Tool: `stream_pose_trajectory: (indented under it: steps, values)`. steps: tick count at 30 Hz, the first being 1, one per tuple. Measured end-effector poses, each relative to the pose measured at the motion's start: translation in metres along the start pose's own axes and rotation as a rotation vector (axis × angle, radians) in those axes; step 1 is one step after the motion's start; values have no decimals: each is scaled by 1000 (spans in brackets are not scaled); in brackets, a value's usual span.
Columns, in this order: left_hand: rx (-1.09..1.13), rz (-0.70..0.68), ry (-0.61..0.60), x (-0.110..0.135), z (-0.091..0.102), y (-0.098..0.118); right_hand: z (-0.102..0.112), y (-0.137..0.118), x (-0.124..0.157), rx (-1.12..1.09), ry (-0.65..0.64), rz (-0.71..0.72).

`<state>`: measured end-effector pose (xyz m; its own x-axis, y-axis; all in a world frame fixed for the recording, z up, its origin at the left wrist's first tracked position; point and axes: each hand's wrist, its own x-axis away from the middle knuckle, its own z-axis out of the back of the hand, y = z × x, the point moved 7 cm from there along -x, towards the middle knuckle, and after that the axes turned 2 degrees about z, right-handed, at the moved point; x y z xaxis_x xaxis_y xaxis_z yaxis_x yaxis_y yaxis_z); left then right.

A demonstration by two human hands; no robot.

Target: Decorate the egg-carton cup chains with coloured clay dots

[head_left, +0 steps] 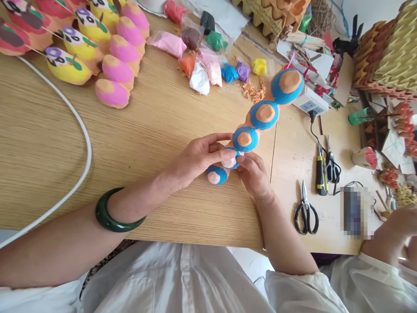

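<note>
Painted egg-carton strip (245,139) is slanting across the middle of the frame, its low end near the centre and its high end reaching toward the upper right, above the wooden bench (156,143). Rows of painted carton bumps (112,93) are filling the upper left, and a white cable (89,148) is curving below them. From the lower left edge, the left forearm (156,187) is stretching up toward the centre, a dark green bangle (101,213) circling it. The left grip (197,157) is clamping on the strip near its low end, its thumb lying flat across a pale pink patch and its index finger extending above, partly behind the strip. Bagged coloured lumps (199,80) are lying at upper centre. The right grip (256,174) is closing on the strip from the other side, thumb tip pressing the blue edge of the same bump, fingers bending; its forearm (276,226) is rising steeply from the lower right. Farther right, black-handled scissors (304,201) and a yellow-and-black cutter (322,176) are resting on the bench, while another person's arm (389,230) is showing at the right edge.
</note>
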<state>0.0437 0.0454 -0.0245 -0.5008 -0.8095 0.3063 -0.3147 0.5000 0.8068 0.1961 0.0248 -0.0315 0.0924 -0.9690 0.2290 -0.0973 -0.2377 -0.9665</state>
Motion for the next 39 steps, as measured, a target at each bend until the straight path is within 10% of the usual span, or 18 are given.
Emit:
stream_pose_trajectory:
  steps: [6,20,30,39]
  values:
    - [-11,-18,77,-2,1,3,5,-13,-6,26,8,54]
    - [-998,-255,352,7,26,27,16,-25,-5,554,198,226]
    - [-996,-758,323,24,0,45,24,-34,-4,-57,243,306]
    - [-913,-875,134,34,-16,45,0,-37,10,-107,144,262]
